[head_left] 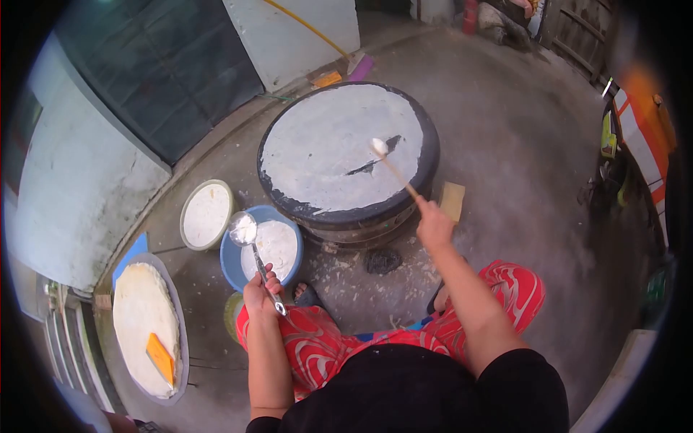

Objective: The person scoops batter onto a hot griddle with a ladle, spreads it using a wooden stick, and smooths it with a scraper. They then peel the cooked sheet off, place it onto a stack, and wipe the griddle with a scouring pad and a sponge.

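A large round black griddle (431, 155) is covered by a thin white batter layer (328, 141), with dark bare gaps on its right side. My right hand (436, 226) is closed round a wooden stick (398, 175). The stick's white-coated tip rests over the batter, beside the gaps. My left hand (261, 292) grips a metal ladle (260, 263), whose bowl holds white batter. That bowl is above the rim of a blue basin (228, 257) containing more white batter. Left of the basin stands a pale bucket (229, 196) with white contents.
At lower left, a stack of pale round sheets (141, 310) lies on a round board, with an orange scraper (160, 359) on top. A piece of yellowish cardboard (452, 201) lies right of the griddle. A broom (359, 67) leans behind it. Crumbs litter the concrete floor (505, 180).
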`<state>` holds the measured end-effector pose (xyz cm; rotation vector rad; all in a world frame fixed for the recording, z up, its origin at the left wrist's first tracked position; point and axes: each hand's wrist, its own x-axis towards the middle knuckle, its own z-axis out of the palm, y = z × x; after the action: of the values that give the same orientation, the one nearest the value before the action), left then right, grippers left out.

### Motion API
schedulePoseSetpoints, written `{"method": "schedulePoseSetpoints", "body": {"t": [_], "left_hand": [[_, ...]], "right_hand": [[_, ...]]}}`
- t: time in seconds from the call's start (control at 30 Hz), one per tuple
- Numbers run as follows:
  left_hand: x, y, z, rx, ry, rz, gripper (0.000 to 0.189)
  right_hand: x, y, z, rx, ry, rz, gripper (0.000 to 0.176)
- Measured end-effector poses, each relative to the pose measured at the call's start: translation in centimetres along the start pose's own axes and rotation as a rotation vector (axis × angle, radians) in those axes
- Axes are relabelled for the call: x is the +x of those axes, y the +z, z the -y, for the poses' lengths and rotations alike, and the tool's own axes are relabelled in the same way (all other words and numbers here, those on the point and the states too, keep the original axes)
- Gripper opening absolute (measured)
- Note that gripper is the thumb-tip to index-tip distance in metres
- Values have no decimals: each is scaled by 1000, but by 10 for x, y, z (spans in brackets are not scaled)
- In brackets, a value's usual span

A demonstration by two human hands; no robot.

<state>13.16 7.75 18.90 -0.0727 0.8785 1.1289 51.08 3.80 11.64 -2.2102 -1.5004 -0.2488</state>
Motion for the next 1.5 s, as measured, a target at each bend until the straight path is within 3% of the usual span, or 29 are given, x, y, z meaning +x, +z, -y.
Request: {"method": "schedulePoseSetpoints", "body": {"t": [0.1, 0.23, 0.37, 0.43, 0.6, 0.67, 0.7, 0.77, 0.8, 0.87, 0.97, 1.07, 1.1, 1.13, 1.17, 1.2, 1.23, 1.3, 1.33, 1.37, 1.4, 1.43, 1.5], "left_hand": [[-1, 0, -1, 20, 7, -17, 31], [1, -2, -1, 31, 41, -22, 32], [2, -5, -3, 3, 21, -9, 29], [1, -6, -4, 0, 10, -9, 29], [2, -10, -6, 113, 26, -72, 28], [1, -7, -3, 159, 55, -125, 26], [1, -8, -1, 208, 83, -186, 25], [6, -13, -1, 220, 75, -219, 23], [8, -16, -2, 241, 70, -252, 22], [10, -19, -4, 266, 68, -273, 21], [11, -25, -6, 307, 84, -270, 20], [0, -18, -2, 352, 147, -233, 21], [-5, -15, 0, 372, 191, -218, 22], [-7, -16, 0, 368, 192, -221, 22], [-10, -19, -1, 329, 184, -97, 25], [-12, -18, -3, 292, 177, 29, 28], [-16, -16, -3, 294, 181, 25, 28], [-28, -8, 3, 52, 23, 254, 35], [-36, -3, 6, -64, -52, 321, 38], [-41, -2, 7, -65, -52, 323, 38], [-44, -2, 9, -170, -167, 464, 39], [-48, -1, 11, -277, -282, 605, 40], [-53, 6, 19, -291, -321, 651, 41]], "right_hand": [[13, -22, -15, -94, 113, 54, 48], [2, -37, -3, 177, 356, 176, 36], [13, -3, -40, 469, 214, 10, 32], [40, -4, -60, 532, 517, 254, 31], [38, 7, -86, 553, 301, 275, 30], [36, -19, -90, 800, 397, 539, 28], [37, -17, -92, 796, 395, 538, 28], [33, -3, -98, 667, 583, 312, 28], [29, 8, -94, 668, 587, 319, 28], [22, 35, -71, 735, 395, 232, 28], [15, -11, -32, 543, 273, 362, 27], [14, -46, -41, 569, 366, 492, 27], [10, -27, -50, 567, 360, 494, 27], [1, 12, -63, 608, 369, 293, 27], [-9, 34, -68, 647, 377, 92, 26], [-12, 33, -47, 773, 481, 213, 26], [-15, 4, -15, 669, 382, 258, 27], [-21, 7, 6, 564, 193, 166, 26], [-20, 3, 6, 564, 192, 165, 26], [-17, -3, 3, 654, 237, 284, 27], [-14, -8, 0, 743, 280, 402, 27], [-16, -3, -7, 742, 276, 400, 27], [-30, 17, -18, 898, 575, 269, 29]]}}
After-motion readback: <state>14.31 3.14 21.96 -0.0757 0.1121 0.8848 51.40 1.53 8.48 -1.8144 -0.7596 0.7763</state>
